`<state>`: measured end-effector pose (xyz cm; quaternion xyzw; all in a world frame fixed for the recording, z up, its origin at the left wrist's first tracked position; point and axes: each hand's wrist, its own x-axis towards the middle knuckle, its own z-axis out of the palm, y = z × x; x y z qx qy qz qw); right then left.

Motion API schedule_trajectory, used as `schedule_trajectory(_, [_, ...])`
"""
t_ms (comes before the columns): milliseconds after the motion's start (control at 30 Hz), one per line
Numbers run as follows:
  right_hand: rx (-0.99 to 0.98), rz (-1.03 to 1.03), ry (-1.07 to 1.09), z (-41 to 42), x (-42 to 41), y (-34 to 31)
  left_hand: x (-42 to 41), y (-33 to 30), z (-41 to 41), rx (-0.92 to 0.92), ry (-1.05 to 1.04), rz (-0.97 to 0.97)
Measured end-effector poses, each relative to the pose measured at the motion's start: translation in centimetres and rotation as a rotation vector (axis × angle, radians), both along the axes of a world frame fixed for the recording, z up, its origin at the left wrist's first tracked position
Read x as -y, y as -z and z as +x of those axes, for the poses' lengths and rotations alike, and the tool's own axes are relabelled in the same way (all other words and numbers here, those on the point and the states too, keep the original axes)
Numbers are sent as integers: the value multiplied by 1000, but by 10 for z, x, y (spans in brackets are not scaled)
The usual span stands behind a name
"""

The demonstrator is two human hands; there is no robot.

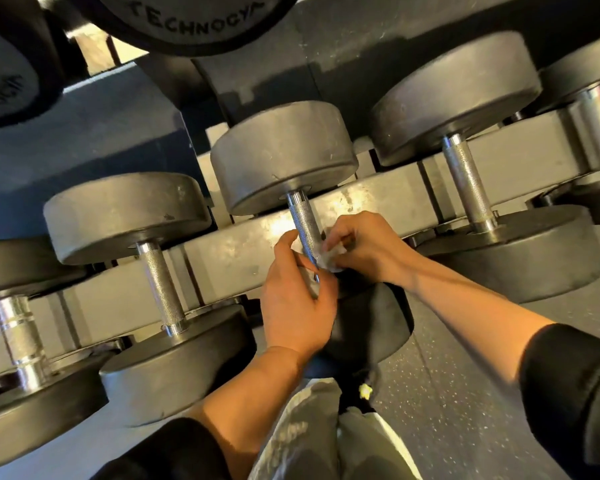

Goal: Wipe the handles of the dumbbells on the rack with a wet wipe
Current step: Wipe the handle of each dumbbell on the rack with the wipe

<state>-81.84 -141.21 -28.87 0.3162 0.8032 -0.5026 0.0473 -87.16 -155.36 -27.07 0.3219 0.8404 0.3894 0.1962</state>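
Several black dumbbells with knurled steel handles lie across a grey rack [222, 247]. Both hands meet at the lower end of the middle dumbbell's handle [302, 220]. A crumpled white wet wipe [331, 258] is wrapped around that lower end. My right hand [364, 247] pinches the wipe against the handle from the right. From the left, my left hand [297, 303] curls its fingers around the handle and the wipe's lower edge. The handle's upper part is bare. Other handles, one to the left [161, 285] and one to the right [465, 183], are untouched.
A larger dumbbell head marked TECHNOGYM [194, 19] hangs on the rack's upper tier. Speckled dark rubber floor [465, 393] lies at the right. My grey-trousered knees [326, 438] are at the bottom centre, with a small yellow scrap [365, 390] on the floor near them.
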Motion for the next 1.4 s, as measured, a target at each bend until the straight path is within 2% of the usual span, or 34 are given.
schedule_trajectory(100, [17,-105,-4,4,7,-4,0,-2,-2,30,10,-17])
schedule_trajectory(200, [-47,-59,69,12,4,-14,-3,-6,-5,53,40,-67])
schedule_trajectory(267, [-38,19,155,23,-11,-24,-10,-11,-7,90,75,-83])
schedule_trajectory(400, [-60,254,356,58,-56,-42,-45,-28,2,208,191,24])
schedule_trajectory(600, [47,547,435,90,-109,-44,-112,-18,40,363,271,111])
schedule_trajectory(700, [-13,623,374,86,-117,-37,-123,-3,54,445,298,103])
schedule_trajectory(833, [-80,761,169,79,-122,-26,-124,8,65,541,371,72])
schedule_trajectory(933, [-64,901,-49,74,-127,-20,-129,9,65,539,453,7])
schedule_trajectory(1033, [13,959,-227,73,-131,-16,-129,10,66,521,491,-61])
schedule_trajectory(1400, [130,962,-382,81,-132,-20,-125,11,69,511,454,-76])
